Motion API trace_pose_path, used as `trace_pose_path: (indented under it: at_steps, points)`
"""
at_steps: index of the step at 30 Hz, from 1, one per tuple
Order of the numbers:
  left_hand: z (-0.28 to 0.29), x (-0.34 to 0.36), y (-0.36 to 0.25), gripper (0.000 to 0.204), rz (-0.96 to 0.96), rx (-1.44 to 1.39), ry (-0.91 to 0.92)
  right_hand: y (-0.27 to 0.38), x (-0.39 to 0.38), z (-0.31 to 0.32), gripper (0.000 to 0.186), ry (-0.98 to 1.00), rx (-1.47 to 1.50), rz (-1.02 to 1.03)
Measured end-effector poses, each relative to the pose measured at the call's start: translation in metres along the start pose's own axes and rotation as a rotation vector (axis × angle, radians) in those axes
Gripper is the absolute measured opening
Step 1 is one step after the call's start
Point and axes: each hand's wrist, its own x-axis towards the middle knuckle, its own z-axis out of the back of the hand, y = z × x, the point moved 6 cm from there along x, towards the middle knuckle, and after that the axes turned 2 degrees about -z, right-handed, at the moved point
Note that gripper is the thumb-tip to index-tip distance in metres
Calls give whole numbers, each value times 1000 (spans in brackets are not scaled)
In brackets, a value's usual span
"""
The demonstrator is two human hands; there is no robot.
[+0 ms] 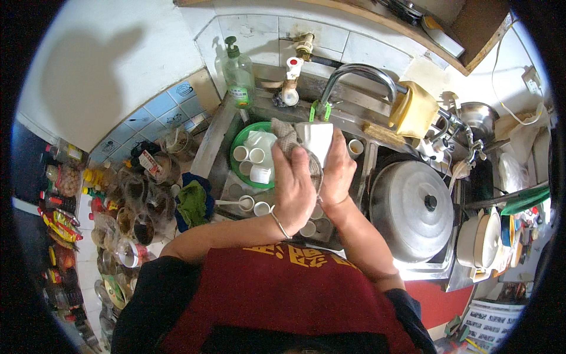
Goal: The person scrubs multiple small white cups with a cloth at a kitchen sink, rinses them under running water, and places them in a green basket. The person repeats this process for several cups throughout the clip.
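Observation:
Over the sink, my left hand (295,186) is closed on a grey-brown knitted cloth (285,137). The cloth presses against a white square-sided dish (317,137), which my right hand (338,171) grips along its right side. How deep the dish is, I cannot tell. Below and to the left of my hands, a green basin (239,140) holds several white cups (257,156) and other white pieces. More small white cups (262,208) stand on the sink floor near my left wrist, one with a white spoon (233,202) by it.
A curved metal faucet (361,69) arches behind my hands. A green pump bottle (238,76) stands at the sink's back left corner. To the right sits a large lidded pot (411,203). Jars and bottles crowd the left, beside a green cloth (193,203). A wooden shelf (407,29) hangs above.

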Motion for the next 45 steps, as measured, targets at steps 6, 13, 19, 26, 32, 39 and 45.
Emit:
trace_pose_path:
  at_steps: [6, 13, 19, 26, 32, 39, 45]
  points:
    - [10, 27, -1, 39, 19, -186, 20, 20, -2, 15, 36, 87, 277, -60]
    - [41, 45, -46, 32, -145, 79, 154, 19, 4, 29, 30, 195, 286, -101]
    - [19, 25, -58, 31, -298, 254, 306, 33, -3, 34, 35, 204, 129, -30]
    - [21, 57, -40, 20, 25, 309, 480, 31, -8, 36, 39, 219, 188, 41]
    - [22, 57, -36, 27, -137, -10, 437, 6, 1, 32, 26, 283, 256, -125]
    - [-9, 57, -30, 27, 109, -438, 538, -10, -5, 10, 29, 341, 777, -551]
    - [-11, 56, 41, 29, 361, -266, 148, -3, 14, 14, 40, 90, 35, -27]
